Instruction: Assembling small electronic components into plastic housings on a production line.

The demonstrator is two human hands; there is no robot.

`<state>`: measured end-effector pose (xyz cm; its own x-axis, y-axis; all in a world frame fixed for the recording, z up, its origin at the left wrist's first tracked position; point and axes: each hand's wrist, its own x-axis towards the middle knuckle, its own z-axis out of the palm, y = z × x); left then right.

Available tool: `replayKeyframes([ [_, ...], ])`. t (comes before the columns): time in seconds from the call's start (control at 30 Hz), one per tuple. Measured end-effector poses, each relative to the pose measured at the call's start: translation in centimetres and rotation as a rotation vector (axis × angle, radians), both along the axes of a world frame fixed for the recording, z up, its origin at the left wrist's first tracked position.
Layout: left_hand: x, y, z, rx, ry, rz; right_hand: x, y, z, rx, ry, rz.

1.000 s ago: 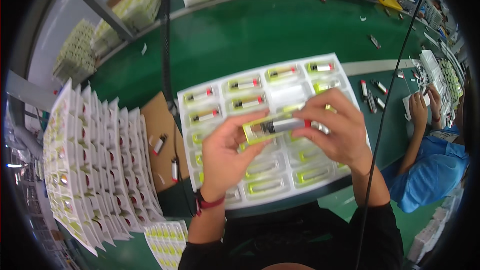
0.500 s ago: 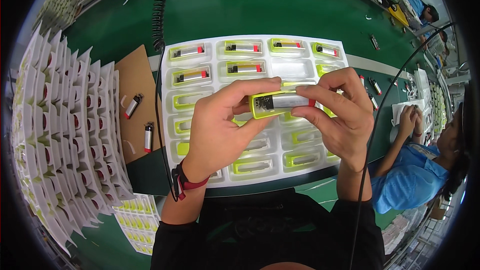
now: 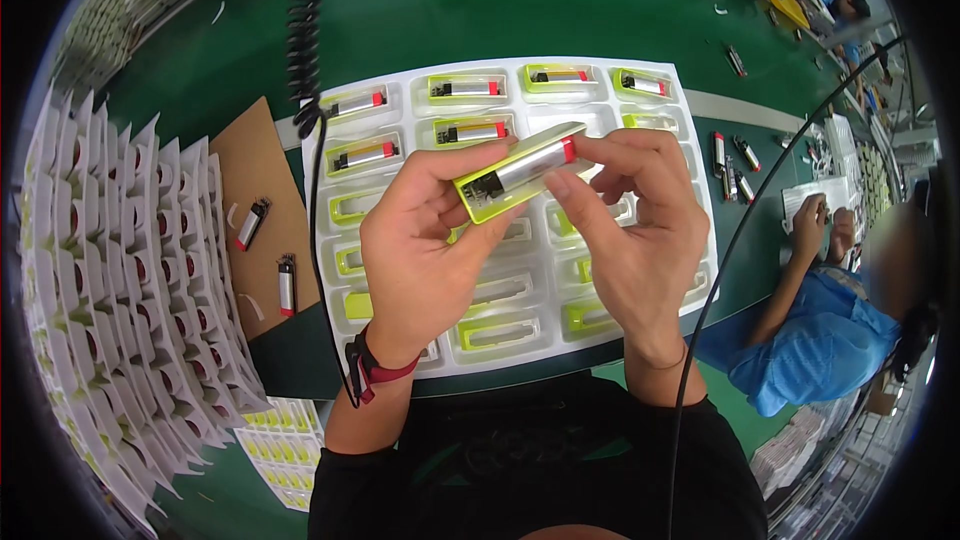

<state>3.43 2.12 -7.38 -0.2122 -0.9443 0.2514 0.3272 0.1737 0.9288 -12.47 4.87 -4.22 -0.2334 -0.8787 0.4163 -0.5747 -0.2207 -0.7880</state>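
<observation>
My left hand [image 3: 425,240] grips a lime-green plastic casing [image 3: 474,215] by its left end, thumb below and fingers above. Inside the casing lies a silver battery-like part [image 3: 520,168] with a red end and black parts at the other end. My right hand [image 3: 645,230] is at the right end of the casing, its index finger by the red end and its thumb at the lower edge. Beneath both hands sits a white moulded tray [image 3: 700,155] of similar green casings. Several far ones hold silver parts; nearer ones show no silver part.
Tall stacked white trays [image 3: 110,270] stand at the left beside a brown board [image 3: 235,155] with two loose silver parts. A coiled black cable [image 3: 308,30] hangs at the tray's left. More loose parts [image 3: 720,150] lie on the right, near a co-worker in a blue shirt [image 3: 815,340].
The casing has moved left and tilted, its right end now higher. My right hand has shifted left, and its fingers have loosened slightly around the red end.
</observation>
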Motion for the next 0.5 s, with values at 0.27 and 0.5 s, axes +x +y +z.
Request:
replayKeyframes([
  [0.27,-0.3,0.1,-0.1,-0.004,-0.008,-0.041,0.4,-0.4,-0.2,0.137,-0.251,0.005],
  [0.5,-0.3,0.5,0.2,-0.007,-0.151,-0.053,-1.7,-0.1,-0.5,0.284,-0.429,0.167],
])
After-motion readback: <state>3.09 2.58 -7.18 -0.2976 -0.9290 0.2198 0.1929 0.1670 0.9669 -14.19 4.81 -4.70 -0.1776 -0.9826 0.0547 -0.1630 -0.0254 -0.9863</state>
